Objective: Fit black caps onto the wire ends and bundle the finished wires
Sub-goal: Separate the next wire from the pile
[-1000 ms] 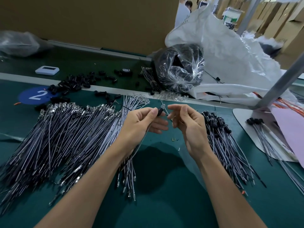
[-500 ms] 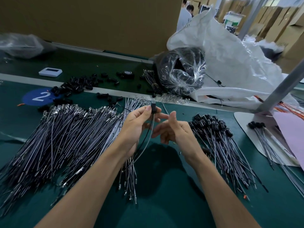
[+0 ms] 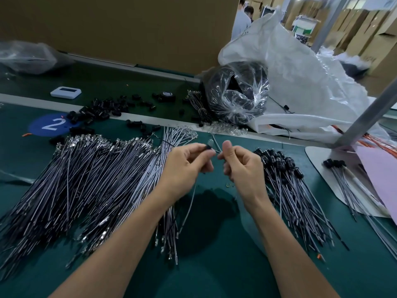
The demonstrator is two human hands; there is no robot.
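Green bench (image 3: 214,272); left hand (image 3: 184,168) pinches small black cap (image 3: 208,147), grey wire (image 3: 194,195).

View: one wide-angle head camera, worn by the person.
Facing: forward and down across the green table (image 3: 214,265).
Nearness: close; left hand (image 3: 184,166) and right hand (image 3: 242,166) sit mid-frame, forearms (image 3: 120,244) cross the bottom edge.
Far reach: cardboard wall (image 3: 129,29) along the top.

— How do the arms lie?
— Both forearms reach forward, hands raised just beside each other. The left hand (image 3: 184,166) pinches a black cap (image 3: 208,147) at its fingertips.
— And the other?
— The right hand (image 3: 242,167), fingers curled, thumb up, pinches a wire (image 3: 216,146).
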